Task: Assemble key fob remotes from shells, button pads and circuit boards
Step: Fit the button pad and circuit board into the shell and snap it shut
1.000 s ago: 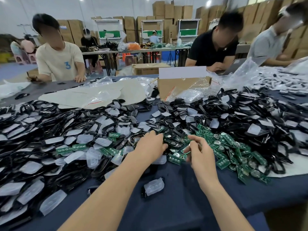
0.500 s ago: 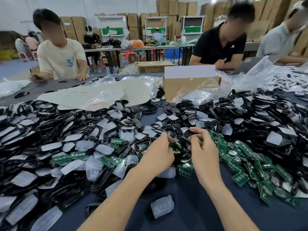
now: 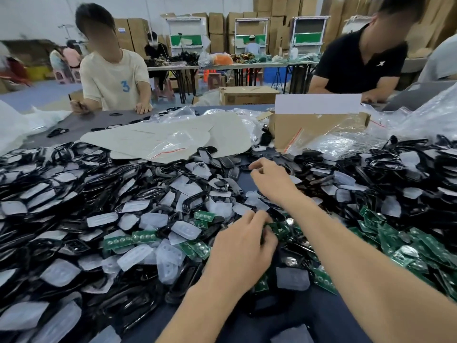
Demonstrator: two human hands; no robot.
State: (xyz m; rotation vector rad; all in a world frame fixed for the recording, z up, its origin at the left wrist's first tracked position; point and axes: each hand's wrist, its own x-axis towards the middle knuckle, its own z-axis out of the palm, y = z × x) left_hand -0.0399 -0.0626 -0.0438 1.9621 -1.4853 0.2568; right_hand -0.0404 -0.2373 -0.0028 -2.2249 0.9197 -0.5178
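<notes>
L hand (image 3: 243, 248) fingers curl on green board (image 3: 280, 229); R hand (image 3: 270, 180) fingers half-curled over shells (image 3: 232, 173), grip unclear.

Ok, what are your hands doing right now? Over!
Left hand grips a green circuit board. Right hand out over the black shells, fingers curled, hold unclear. Loose button pads heaped all around.

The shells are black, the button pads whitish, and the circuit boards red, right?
Not red: the head view shows the circuit boards are green. The shells are black and the button pads whitish, as you said.
</notes>
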